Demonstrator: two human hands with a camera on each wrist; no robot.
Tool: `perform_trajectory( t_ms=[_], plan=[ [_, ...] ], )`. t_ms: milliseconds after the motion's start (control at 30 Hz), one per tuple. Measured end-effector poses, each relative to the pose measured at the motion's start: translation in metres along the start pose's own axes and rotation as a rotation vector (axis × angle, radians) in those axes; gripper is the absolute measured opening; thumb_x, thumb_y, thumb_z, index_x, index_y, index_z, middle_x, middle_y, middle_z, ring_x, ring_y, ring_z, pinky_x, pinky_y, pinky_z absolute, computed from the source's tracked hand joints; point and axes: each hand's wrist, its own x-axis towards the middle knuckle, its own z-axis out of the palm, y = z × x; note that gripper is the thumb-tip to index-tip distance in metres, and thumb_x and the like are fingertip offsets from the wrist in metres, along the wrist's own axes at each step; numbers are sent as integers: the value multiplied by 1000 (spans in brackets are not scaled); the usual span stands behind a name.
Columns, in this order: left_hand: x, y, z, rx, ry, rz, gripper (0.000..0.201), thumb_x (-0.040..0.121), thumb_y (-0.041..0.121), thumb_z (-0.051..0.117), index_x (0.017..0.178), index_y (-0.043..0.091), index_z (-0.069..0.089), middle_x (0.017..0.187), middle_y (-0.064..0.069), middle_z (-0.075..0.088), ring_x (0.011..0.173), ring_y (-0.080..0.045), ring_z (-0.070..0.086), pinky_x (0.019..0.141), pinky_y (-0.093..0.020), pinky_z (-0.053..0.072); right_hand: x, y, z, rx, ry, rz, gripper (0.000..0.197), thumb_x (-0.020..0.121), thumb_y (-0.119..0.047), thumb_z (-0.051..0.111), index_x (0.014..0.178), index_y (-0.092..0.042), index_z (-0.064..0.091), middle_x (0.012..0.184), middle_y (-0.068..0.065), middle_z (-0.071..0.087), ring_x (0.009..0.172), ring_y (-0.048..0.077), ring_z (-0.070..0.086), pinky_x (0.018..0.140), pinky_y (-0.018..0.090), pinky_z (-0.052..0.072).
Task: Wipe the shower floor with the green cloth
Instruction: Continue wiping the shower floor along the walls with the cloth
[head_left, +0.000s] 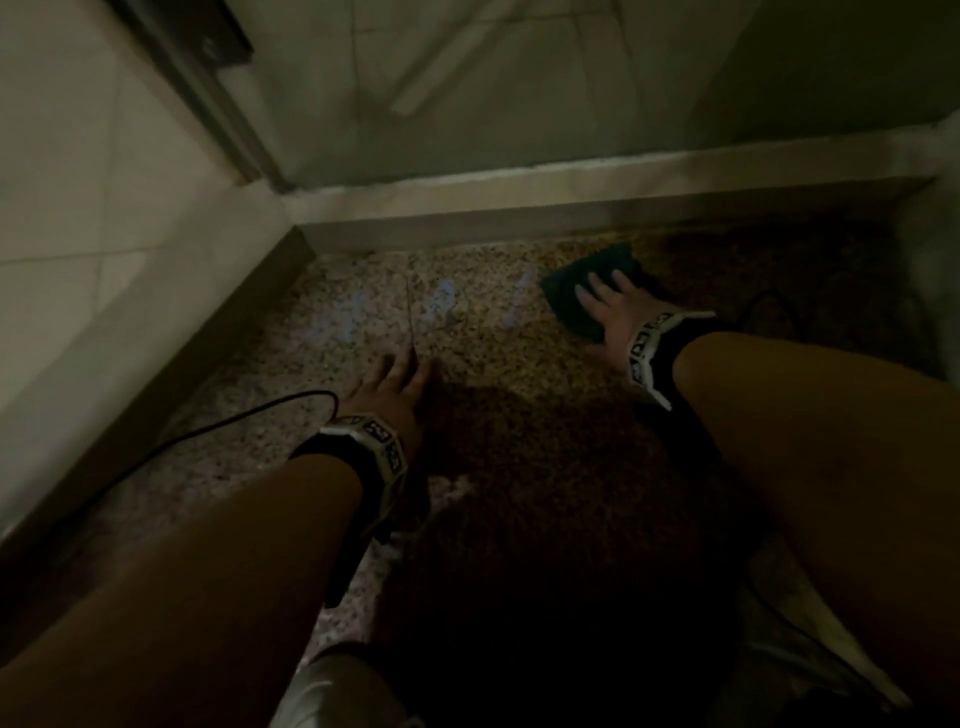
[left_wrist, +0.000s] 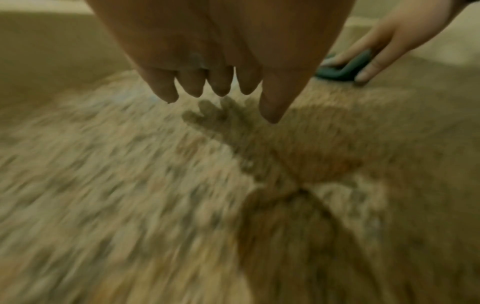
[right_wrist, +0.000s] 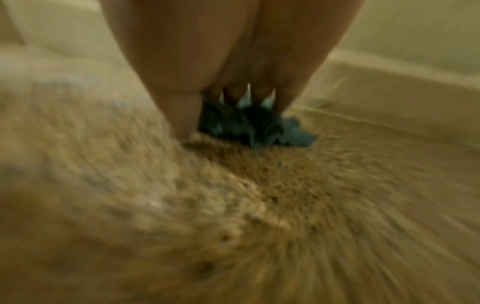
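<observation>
Wiping looks underway: the right hand presses the green cloth flat under straight fingers, near the far curb. How much of the speckled floor remains, I cannot tell. The cloth is dark, rumpled, bunched beneath the fingertips. The left hand is relaxed, holding nothing, just above the floor.

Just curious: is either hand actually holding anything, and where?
The right hand presses flat fingers on the green cloth, on its near part. The left hand holds nothing.
</observation>
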Motion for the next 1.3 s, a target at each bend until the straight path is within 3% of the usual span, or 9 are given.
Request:
perform_trajectory(
  t_ms=[67, 167, 300, 600, 733, 867, 1000, 1167, 1300],
  plan=[
    [2, -8, 9, -28, -2, -34, 75, 98, 39, 40, 148, 33, -14, 156, 3, -22, 144, -25, -15, 118, -46, 8, 5, 2, 7, 8, 69, -26, 72, 101, -42, 36, 150, -22, -13, 157, 1, -20, 145, 27, -12, 118, 41, 11],
    [-2, -11, 10, -97, 2, -115, 79, 96, 41, 46, 150, 30, -12, 156, 4, -21, 144, -26, -15, 118, -46, 5, 5, 2, 13, 85, 123, -27, 67, 103, -22, 36, 151, -27, -11, 157, -5, -20, 146, 21, -12, 116, 37, 20],
    [0, 2, 4, -103, 73, -121, 68, 100, 42, 35, 149, 33, -11, 155, 4, -24, 144, -25, -16, 117, -43, -1, -1, -8, 18, 59, 87, -36, 66, 103, -21, 34, 150, -26, -12, 157, -5, -21, 146, 23, -11, 111, 39, 29],
    [21, 22, -9, -33, 2, -58, 67, 101, 36, 36, 149, 36, -11, 155, 6, -25, 144, -24, -15, 116, -46, 14, -1, -15, 20, 29, 95, -143, 67, 102, -16, 33, 150, -26, -13, 156, -5, -24, 145, 21, -15, 119, 35, 5],
    [23, 20, -6, 40, -12, -73, 73, 99, 27, 40, 148, 37, -13, 153, 6, -28, 145, -23, -14, 108, -43, 30, 26, -28, -18, 77, 79, -131, 69, 101, -14, 35, 150, -24, -13, 156, -4, -23, 145, 25, -14, 119, 39, 5],
    [21, 21, -14, 85, -24, -71, 73, 99, 29, 41, 149, 36, -12, 154, 5, -26, 145, -23, -10, 101, -38, 40, 38, -38, -44, 147, 53, -114, 73, 99, -7, 36, 151, -25, -12, 156, -4, -23, 145, 27, -13, 118, 44, 8],
    [17, 23, -11, 117, -3, -84, 77, 98, 21, 42, 148, 37, -14, 154, 5, -28, 145, -22, -11, 100, -40, 39, 27, -45, -32, 84, 71, -121, 81, 95, -7, 45, 151, -22, -13, 156, -1, -23, 145, 29, -14, 118, 42, 5],
    [15, 22, -11, 80, 0, -72, 79, 97, 19, 44, 147, 38, -13, 154, 7, -27, 145, -20, -11, 106, -43, 34, 0, -61, 15, -25, 62, -305, 73, 98, -11, 38, 151, -23, -9, 157, -2, -20, 145, 25, -13, 117, 39, 5],
    [19, 17, -11, 50, -19, -55, 82, 96, 19, 48, 148, 38, -13, 154, 8, -27, 145, -21, -11, 108, -46, 35, 1, -62, 9, 4, 35, -290, 77, 96, 0, 37, 151, -28, -10, 156, -7, -22, 145, 20, -14, 117, 36, 10]
  ],
)
